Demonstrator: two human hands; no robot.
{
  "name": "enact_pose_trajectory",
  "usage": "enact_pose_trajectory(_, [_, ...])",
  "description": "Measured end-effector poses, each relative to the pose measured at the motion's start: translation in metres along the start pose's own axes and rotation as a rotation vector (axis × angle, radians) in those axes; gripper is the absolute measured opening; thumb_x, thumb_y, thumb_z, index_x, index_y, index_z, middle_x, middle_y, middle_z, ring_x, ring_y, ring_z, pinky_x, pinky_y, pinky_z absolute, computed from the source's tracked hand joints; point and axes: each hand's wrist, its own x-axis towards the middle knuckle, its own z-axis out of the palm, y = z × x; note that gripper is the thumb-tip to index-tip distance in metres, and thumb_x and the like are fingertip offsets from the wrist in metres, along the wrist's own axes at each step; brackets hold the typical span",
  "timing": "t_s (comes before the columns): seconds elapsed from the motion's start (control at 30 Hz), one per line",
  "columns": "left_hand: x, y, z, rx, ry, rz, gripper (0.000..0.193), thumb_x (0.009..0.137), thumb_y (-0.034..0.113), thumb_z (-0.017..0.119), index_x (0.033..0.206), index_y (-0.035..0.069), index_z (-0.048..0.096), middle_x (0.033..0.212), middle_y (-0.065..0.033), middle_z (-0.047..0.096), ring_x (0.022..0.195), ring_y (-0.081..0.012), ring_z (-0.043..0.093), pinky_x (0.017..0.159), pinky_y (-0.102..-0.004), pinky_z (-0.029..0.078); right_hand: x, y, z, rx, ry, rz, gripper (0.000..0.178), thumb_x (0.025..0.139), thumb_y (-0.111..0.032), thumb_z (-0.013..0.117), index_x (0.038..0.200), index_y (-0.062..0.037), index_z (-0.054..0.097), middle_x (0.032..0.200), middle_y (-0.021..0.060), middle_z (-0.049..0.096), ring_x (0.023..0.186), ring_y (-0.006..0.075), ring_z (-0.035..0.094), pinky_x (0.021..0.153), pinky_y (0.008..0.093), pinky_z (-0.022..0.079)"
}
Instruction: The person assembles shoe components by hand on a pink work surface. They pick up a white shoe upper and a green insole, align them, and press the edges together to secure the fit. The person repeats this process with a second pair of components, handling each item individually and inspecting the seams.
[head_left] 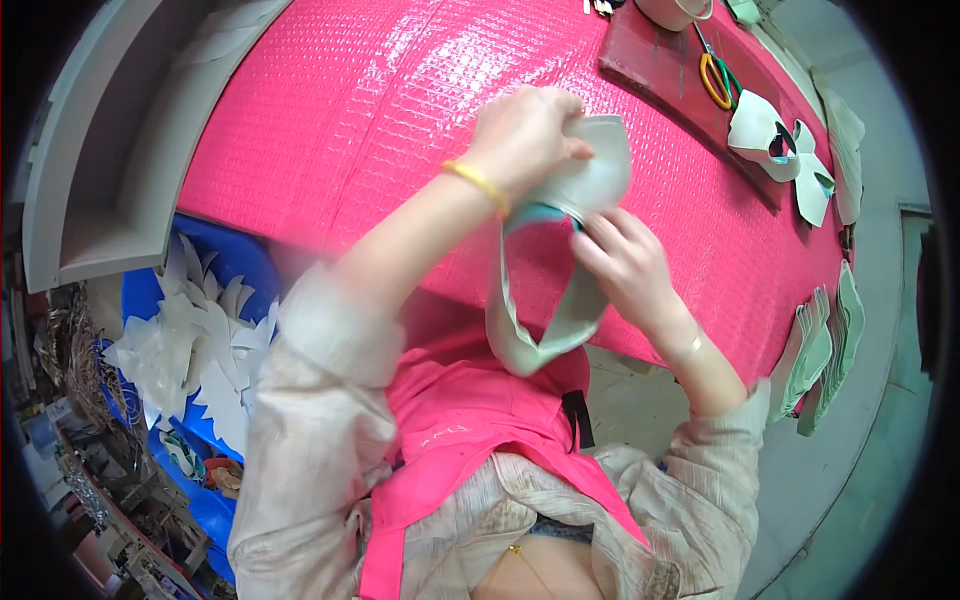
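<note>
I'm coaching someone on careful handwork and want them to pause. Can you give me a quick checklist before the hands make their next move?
1. Left hand gripping the pale piece at its broad upper part: ok.
2. Right hand on the piece too, beside the blue-green patch: ok.
3. Whole piece over the pink table: not ok; its loop reaches past the near edge.
4. Scissors away from both hands: ok, on the dark red board at upper right.
5. White scraps away from the hands: ok, in the blue bin at left.
6. Piece's edges lined up: cannot tell; too blurred.
</note>
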Motion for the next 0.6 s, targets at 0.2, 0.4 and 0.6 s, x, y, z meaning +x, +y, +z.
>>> enact_pose_trajectory(0.2, [-0.012,0.018,0.011,0.125,0.121,0.043,0.024,0.073,0.027,0.065,0.08,0.005,0.058,0.066,-0.0138,0.06,0.065,-0.0323,0.06,0.057,-0.0418,0.046,-0.029,-0.003,-0.028,0.012,0.094,-0.104,0.014,0.055,-0.009,0.054,0.068,-0.006,0.048,0.078,0.0078,0.053,0.076,0.0223,0.057,0.062,0.0307,0.05])
enact_pose_trajectory(0.4, [-0.02,0.036,-0.003,0.011,0.163,-0.01,0.026,0.075,0.026,0.065,0.08,0.001,0.058,0.065,-0.0157,0.059,0.062,-0.0322,0.059,0.054,-0.0387,0.045,-0.006,0.0,0.005,0.038,0.131,0.281,0.015,0.06,-0.007,0.057,0.075,-0.0029,0.054,0.068,0.005,0.045,0.063,0.0199,0.051,0.049,0.0318,0.043])
enact_pose_trajectory(0.6, [-0.013,-0.02,-0.024,-0.122,-0.068,-0.048,0.028,0.074,0.025,0.068,0.073,-0.001,0.058,0.058,-0.0104,0.054,0.057,-0.0165,0.057,0.052,-0.0299,0.043,-0.025,0.019,-0.019,0.423,0.475,0.048,0.019,0.064,-0.001,0.063,0.083,-0.0017,0.057,0.069,0.0046,0.054,0.061,0.0183,0.056,0.051,0.0258,0.045])
